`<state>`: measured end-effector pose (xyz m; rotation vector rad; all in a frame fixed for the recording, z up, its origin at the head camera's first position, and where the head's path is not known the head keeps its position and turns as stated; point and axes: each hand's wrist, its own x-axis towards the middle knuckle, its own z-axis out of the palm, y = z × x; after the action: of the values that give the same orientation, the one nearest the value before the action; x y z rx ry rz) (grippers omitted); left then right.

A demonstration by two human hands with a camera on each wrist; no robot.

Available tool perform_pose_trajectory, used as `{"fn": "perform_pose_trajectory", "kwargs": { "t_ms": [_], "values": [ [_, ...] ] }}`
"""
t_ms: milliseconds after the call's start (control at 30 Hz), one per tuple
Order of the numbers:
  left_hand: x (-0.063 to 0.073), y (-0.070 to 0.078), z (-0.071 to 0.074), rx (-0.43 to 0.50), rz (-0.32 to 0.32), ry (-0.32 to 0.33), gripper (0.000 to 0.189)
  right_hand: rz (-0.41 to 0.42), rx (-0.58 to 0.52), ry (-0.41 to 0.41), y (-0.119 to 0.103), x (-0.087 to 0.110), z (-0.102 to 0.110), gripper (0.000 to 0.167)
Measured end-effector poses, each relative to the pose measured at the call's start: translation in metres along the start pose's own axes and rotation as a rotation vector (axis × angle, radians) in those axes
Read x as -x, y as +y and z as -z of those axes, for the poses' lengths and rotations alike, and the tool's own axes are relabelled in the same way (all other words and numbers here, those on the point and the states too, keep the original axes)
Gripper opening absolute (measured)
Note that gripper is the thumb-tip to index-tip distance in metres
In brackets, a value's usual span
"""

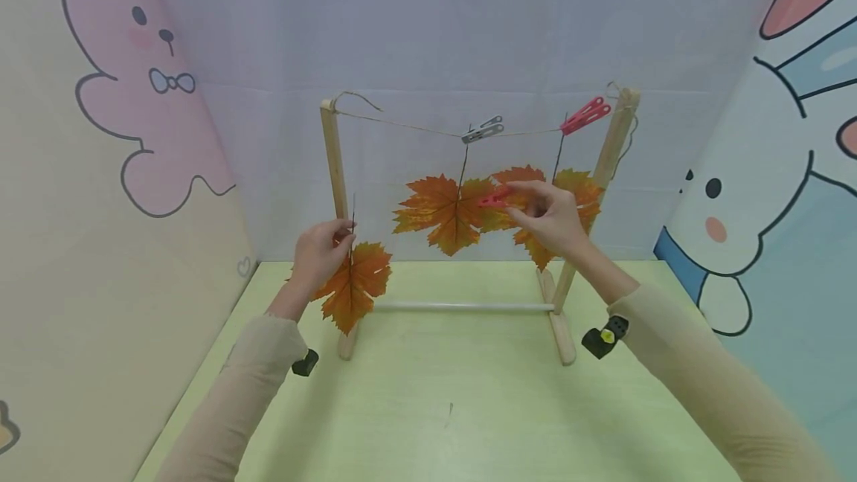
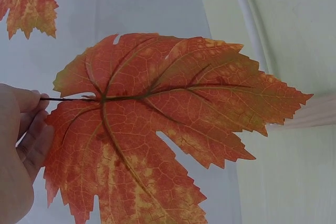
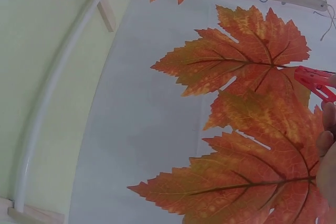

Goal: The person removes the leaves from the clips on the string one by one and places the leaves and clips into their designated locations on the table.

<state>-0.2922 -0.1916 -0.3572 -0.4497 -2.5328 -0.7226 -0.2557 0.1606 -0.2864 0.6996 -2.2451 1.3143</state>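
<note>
My left hand (image 1: 321,253) pinches the thin dark stem of an orange maple leaf (image 2: 157,98), which hangs below the fingers by the rack's left post. My right hand (image 1: 550,218) holds a red clothespin (image 1: 494,198) between thumb and fingers, in front of the hanging leaves. On the string (image 1: 408,125), a grey clothespin (image 1: 483,129) clips the stem of a middle leaf (image 1: 438,214). A second red clothespin (image 1: 585,116) clips the stem of a right leaf (image 1: 579,192), partly hidden behind my right hand. In the right wrist view, the held red clothespin (image 3: 315,81) shows near the middle leaf's stem.
The wooden rack has a left post (image 1: 333,162), a right post (image 1: 614,147) and a white lower bar (image 1: 462,306). It stands on a pale yellow-green table (image 1: 428,393) against a white backdrop (image 1: 428,21). Side panels carry cartoon animals.
</note>
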Motion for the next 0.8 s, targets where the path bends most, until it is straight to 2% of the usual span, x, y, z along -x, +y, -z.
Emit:
{"fn": "perform_pose_trajectory", "kwargs": {
  "t_ms": [467, 800],
  "values": [
    [0.017, -0.018, -0.003, -0.008, 0.062, -0.05, 0.019, -0.063, -0.021, -0.022, 0.024, 0.03, 0.002, 0.029],
    [0.028, -0.026, -0.006, 0.032, 0.041, -0.048, 0.018, -0.105, 0.049, -0.045, 0.035, 0.05, 0.004, 0.029]
  ]
}}
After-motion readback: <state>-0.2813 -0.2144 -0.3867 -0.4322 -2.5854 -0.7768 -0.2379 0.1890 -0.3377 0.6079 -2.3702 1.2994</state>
